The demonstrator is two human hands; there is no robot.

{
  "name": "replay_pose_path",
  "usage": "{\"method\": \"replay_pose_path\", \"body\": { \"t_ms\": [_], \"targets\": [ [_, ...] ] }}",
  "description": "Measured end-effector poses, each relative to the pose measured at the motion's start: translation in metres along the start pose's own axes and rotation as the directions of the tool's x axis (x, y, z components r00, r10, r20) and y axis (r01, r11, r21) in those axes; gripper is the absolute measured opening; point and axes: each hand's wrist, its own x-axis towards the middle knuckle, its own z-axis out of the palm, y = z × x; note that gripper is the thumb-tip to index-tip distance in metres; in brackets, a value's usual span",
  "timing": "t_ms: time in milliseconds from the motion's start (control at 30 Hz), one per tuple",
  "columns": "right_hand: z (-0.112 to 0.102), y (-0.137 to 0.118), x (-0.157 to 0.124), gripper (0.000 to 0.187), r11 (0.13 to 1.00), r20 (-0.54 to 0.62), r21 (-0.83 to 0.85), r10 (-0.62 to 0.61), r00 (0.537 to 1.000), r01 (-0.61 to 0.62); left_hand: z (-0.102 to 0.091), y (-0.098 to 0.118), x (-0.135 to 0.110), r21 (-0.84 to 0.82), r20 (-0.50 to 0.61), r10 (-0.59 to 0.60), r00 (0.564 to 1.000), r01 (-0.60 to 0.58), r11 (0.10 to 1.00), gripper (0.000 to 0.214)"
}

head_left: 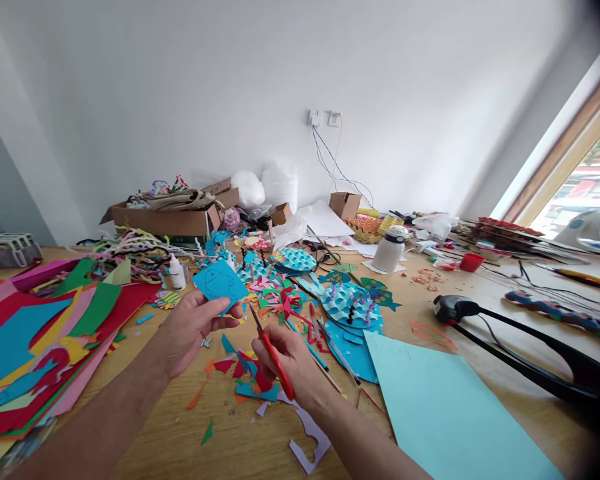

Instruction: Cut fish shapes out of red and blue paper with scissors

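My left hand (195, 328) pinches a piece of blue paper (221, 281) by its lower edge, with a fish outline drawn on it. In my right hand (286, 357) is a pair of scissors (275, 363) with red handles. Their blades point up and left, just right of the blue paper and apart from it. Below the hands lie coloured paper scraps (253, 373) in blue, red and orange. Right of the scissors are several pens and pencils (337, 350) and a blue paper piece with wavy light-blue strips (353, 307).
Coloured paper sheets (20, 333) are stacked at the left. A light-blue sheet (445, 407) and a black lamp-like arm (525, 333) lie at the right. Farther back stand a white glue bottle (177, 273), a cream-coloured bottle (389, 252) and a filled cardboard box (163, 219).
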Motion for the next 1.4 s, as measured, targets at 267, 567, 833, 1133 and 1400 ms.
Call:
{"method": "replay_pose_path", "body": {
  "t_ms": [267, 567, 833, 1133, 1400],
  "targets": [
    [0.000, -0.004, -0.004, 0.036, 0.996, 0.085, 0.022, 0.085, 0.993, -0.087, 0.001, 0.002, 0.001, 0.035, 0.018, -0.107, 0.994, 0.106, 0.994, 0.015],
    [0.000, -0.002, -0.004, 0.043, 0.989, 0.121, 0.120, 0.067, 0.990, -0.082, 0.004, -0.004, -0.001, 0.007, 0.053, -0.078, 0.996, 0.078, 0.997, 0.011],
    [-0.001, 0.001, -0.003, 0.043, 0.988, 0.132, 0.128, 0.064, 0.989, -0.081, 0.004, -0.004, -0.002, 0.003, 0.069, -0.092, 0.993, 0.092, 0.996, 0.009],
    [-0.001, 0.003, -0.002, 0.045, 0.987, 0.151, 0.136, 0.060, 0.987, -0.081, 0.003, -0.001, -0.002, 0.012, 0.071, -0.100, 0.992, 0.099, 0.995, 0.009],
    [0.000, 0.006, -0.001, 0.046, 0.986, 0.143, 0.142, 0.070, 0.987, -0.091, 0.001, -0.003, -0.002, 0.008, 0.066, -0.118, 0.991, 0.118, 0.993, 0.008]
  ]
}}
